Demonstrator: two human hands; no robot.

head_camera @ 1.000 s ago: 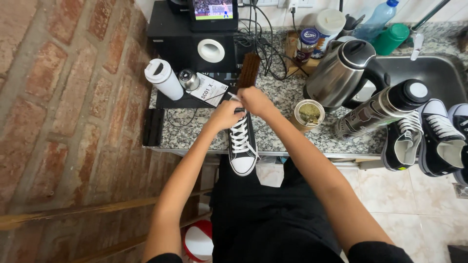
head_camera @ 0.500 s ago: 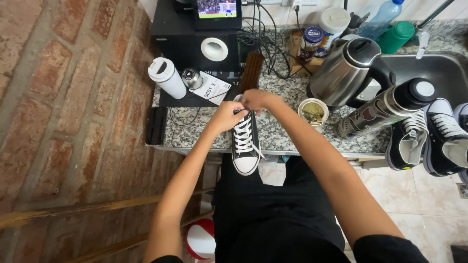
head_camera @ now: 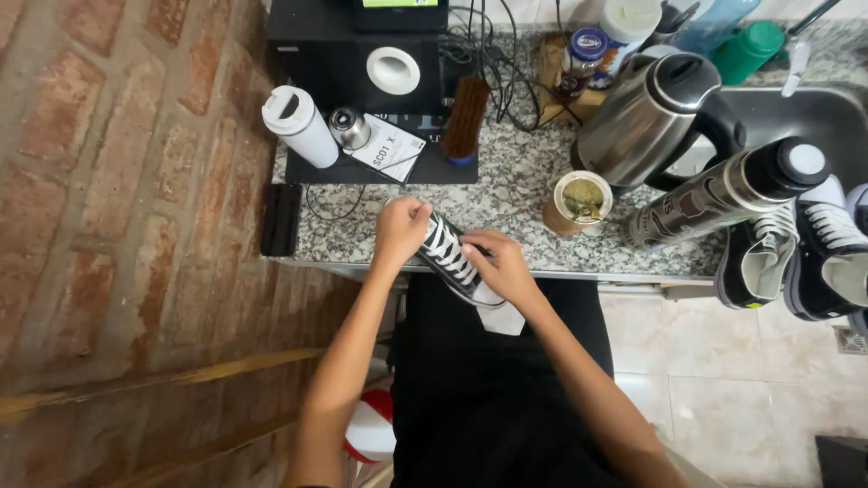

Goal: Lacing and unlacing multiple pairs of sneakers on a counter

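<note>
A black sneaker (head_camera: 449, 255) with white laces lies slanted on the front edge of the granite counter (head_camera: 506, 203), its white toe toward me. My left hand (head_camera: 400, 230) grips its heel end. My right hand (head_camera: 500, 265) holds the toe end, fingers wrapped over the front of the shoe. A wooden brush (head_camera: 466, 120) stands just beyond, on a black mat.
A white tumbler (head_camera: 294, 125), a speaker (head_camera: 362, 63), a steel kettle (head_camera: 646, 117), a gourd cup of green herb (head_camera: 579, 201) and a lying flask (head_camera: 723, 194) crowd the counter. More black sneakers (head_camera: 796, 248) hang at the right. A brick wall (head_camera: 117, 199) stands at left.
The sneaker has turned from pointing straight at me to slanting. My right hand has come from the lace top down to the toe. The view has shifted slightly.
</note>
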